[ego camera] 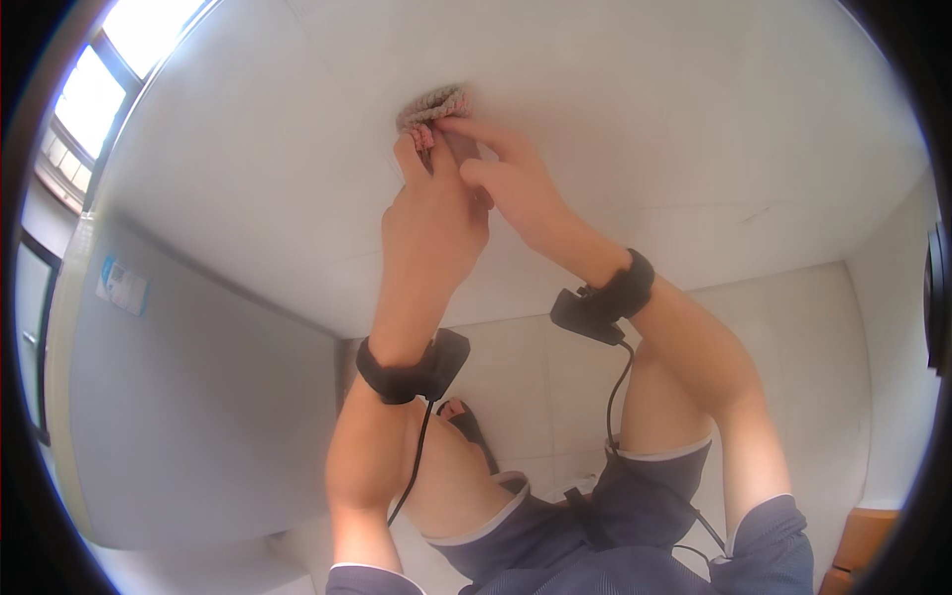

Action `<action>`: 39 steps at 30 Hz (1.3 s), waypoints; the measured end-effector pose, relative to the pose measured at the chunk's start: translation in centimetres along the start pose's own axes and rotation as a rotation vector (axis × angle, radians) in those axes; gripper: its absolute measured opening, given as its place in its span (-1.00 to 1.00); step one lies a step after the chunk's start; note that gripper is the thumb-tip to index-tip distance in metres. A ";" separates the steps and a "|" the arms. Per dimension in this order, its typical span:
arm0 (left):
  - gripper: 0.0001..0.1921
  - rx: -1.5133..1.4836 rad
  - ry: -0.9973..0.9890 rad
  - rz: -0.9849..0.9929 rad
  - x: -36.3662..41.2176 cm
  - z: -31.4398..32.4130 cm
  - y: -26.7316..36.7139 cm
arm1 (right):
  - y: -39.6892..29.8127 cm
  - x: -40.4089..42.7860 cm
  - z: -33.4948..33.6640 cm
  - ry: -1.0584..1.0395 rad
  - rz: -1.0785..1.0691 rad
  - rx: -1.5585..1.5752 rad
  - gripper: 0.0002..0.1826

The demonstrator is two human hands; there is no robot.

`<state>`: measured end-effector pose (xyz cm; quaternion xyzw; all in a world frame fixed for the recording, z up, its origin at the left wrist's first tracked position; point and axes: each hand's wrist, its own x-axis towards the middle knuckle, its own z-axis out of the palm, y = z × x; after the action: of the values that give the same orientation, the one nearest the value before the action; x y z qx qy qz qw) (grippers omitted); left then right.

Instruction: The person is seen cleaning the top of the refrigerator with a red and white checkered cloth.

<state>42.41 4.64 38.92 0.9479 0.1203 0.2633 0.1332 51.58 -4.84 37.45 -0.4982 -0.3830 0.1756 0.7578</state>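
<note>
A pinkish-grey, thick-textured cloth is bunched up against a smooth white wall surface. My left hand holds a pink part of it between thumb and fingers. Beside it, my right hand reaches in from the right. Its index fingertip touches the cloth's lower edge, and its thumb lies close to my left hand. The fingers overlap there, so whether the right hand also pinches the cloth is hidden. Each wrist wears a black strap with a small black box and a cable.
At left stands a large grey panel bearing a sticker. Windows lie beyond it. Below are my bent legs over a light tiled floor. An orange-brown wooden object sits at lower right, and a black object at the right rim.
</note>
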 end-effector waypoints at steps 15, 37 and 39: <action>-0.29 -0.098 0.216 0.265 1.3 2.7 -1.6 | 0.7 0.3 0.5 0.257 -0.044 -0.150 -0.46; -0.32 -0.123 0.175 0.223 0.2 4.2 -4.4 | 3.1 0.3 -0.7 0.227 -0.031 -0.197 -0.48; -0.30 -0.198 0.318 0.306 0.4 3.7 -4.3 | 2.2 0.4 0.0 0.214 -0.058 -0.197 -0.48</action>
<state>44.01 8.09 34.66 0.8840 -0.0315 0.4369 0.1631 52.10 -3.60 35.64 -0.5747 -0.3296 0.0610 0.7466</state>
